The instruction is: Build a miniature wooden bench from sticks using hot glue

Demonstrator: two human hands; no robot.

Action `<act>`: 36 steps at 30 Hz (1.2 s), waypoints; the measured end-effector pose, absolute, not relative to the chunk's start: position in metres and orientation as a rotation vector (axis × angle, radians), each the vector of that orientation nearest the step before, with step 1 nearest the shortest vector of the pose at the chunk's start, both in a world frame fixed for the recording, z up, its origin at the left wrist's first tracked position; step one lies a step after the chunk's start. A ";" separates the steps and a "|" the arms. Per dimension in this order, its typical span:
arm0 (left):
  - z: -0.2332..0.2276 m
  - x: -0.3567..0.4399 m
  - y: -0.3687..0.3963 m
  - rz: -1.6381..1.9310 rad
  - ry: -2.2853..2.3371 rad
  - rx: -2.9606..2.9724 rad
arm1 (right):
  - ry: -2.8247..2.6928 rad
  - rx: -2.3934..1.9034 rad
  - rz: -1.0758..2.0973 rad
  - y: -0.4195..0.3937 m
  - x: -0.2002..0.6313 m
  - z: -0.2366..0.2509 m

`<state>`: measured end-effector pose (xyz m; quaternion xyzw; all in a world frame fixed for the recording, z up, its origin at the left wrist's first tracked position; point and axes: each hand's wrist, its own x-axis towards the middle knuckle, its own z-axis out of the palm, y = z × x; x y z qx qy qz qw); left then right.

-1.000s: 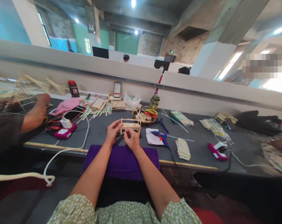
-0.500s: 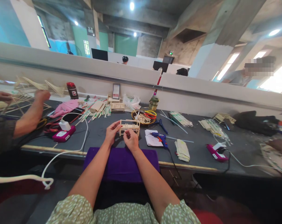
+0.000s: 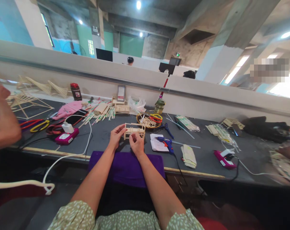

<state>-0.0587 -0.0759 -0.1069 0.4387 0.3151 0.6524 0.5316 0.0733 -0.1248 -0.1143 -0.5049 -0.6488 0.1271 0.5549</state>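
Observation:
A small frame model made of thin wooden sticks (image 3: 140,131) is held just above the table, in front of my body. My left hand (image 3: 116,136) pinches its left end between thumb and fingers. At the model's lower front edge is my right hand (image 3: 137,145), its fingertips pressed together; what lies between them is hidden. Behind the model stands a round basket (image 3: 156,126) with short sticks and scissors (image 3: 156,117) in it. To the right, a blue glue gun (image 3: 166,142) rests on a small open notebook (image 3: 156,146).
A folded cloth (image 3: 188,156) lies right of the glue gun. Purple power strips (image 3: 67,136) with white cords sit on both sides. A purple cloth (image 3: 125,172) hangs at the table edge. At left, a co-worker's arm (image 3: 6,121) is near stick structures (image 3: 31,102).
The co-worker's arm at left has drawn back toward the left edge, uncovering red and yellow scissors handles. The view has shifted slightly. My hands keep nearly the same place on the model.

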 end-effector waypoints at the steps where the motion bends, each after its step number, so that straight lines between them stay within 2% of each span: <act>1: -0.107 -0.059 -0.076 1.555 0.749 1.043 | -1.534 -1.196 0.300 -0.125 0.073 -0.114; 36: -0.109 -0.057 -0.075 1.536 0.728 1.050 | -1.620 -1.234 0.243 -0.131 0.073 -0.113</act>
